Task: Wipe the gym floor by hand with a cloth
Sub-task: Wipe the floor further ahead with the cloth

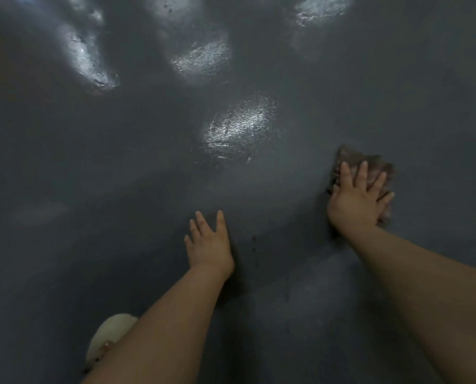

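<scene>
The dark grey gym floor (120, 167) fills the view and shines with several bright reflections. A brownish cloth (350, 157) lies flat on it at the right. My right hand (357, 199) presses down on the cloth with straight, spread fingers, covering most of it. My left hand (209, 243) rests flat on the bare floor, lower and to the left of the cloth, fingers straight and slightly apart. Both forearms reach in from the bottom edge.
A pale rounded shape (106, 339), perhaps a shoe or a foot, shows at the bottom left beside my left forearm. A few dark specks (255, 239) dot the floor between my hands. Glossy, wet-looking patches (239, 126) gleam farther ahead.
</scene>
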Motion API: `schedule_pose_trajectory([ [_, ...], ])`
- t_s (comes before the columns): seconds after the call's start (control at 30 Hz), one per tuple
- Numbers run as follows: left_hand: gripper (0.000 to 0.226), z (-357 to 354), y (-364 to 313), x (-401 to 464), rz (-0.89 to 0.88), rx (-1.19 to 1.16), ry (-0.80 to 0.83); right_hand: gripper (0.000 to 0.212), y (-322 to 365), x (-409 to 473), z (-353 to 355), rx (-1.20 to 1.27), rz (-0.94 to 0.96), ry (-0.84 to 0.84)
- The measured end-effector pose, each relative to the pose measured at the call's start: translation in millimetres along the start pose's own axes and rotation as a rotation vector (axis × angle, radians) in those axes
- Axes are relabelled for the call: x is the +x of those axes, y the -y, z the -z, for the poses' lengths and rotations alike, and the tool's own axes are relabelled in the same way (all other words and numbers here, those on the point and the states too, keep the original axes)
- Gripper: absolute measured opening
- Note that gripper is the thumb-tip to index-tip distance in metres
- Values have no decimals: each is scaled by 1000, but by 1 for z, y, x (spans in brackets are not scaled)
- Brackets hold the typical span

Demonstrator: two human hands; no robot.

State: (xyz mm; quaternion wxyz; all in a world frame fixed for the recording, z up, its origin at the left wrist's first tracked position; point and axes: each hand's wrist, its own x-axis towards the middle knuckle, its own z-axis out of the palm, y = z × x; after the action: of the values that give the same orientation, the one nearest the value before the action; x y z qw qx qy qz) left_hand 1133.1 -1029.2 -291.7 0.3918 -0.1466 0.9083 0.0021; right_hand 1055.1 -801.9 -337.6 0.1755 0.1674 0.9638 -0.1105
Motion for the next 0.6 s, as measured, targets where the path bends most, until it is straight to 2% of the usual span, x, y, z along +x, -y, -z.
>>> schedule_pose_trajectory([
  [0.07,102,5,13,5,4,6,-20,53,22,-8,-9,-31,70,6],
  [0.17,100,14,26,14,14,-6,-33,56,58,-34,-23,-168,374,80],
  [0.23,108,19,31,20,22,-14,-12,55,71,-52,-37,-269,663,115],
  [0.33,123,26,34,27,26,-51,62,53,65,-48,-34,-347,812,136],
  [0.43,128,29,33,32,13,-114,102,51,50,-20,-19,-321,727,74],
  [0.53,127,29,33,35,-8,-138,103,52,48,8,-5,-197,398,22],
  [0.6,126,27,35,36,-15,-155,103,53,62,15,-4,-144,243,13],
])
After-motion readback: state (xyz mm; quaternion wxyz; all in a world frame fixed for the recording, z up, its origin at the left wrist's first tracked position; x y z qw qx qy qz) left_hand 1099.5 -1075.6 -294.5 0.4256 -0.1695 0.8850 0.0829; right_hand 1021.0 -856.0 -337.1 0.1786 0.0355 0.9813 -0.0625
